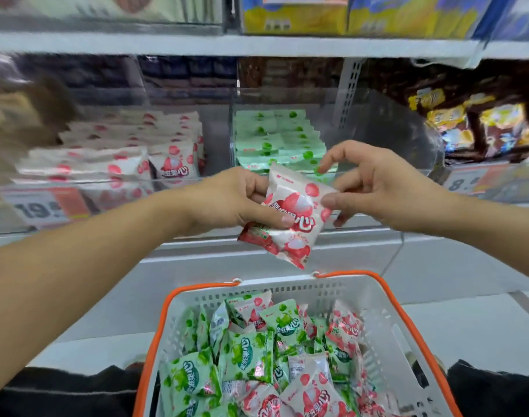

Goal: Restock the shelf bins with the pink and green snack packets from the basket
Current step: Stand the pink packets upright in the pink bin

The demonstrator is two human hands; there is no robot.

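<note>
My left hand [239, 203] grips a small bunch of pink snack packets [290, 218] in front of the shelf, above the basket. My right hand [374, 188] pinches the right edge of the top pink packet between thumb and fingers. Below stands a white basket [374, 332] with orange handles, filled with several mixed pink and green packets [257, 350]. On the shelf, a clear bin on the left holds pink packets [155, 155] and the bin beside it on the right holds green packets [275, 139].
Dark chocolate-coloured snack bags [480, 121] fill the bin at the right. Price labels [46, 206] run along the shelf's front edge. Yellow and blue boxes [347, 16] sit on the shelf above. A white ledge [287, 260] lies between basket and bins.
</note>
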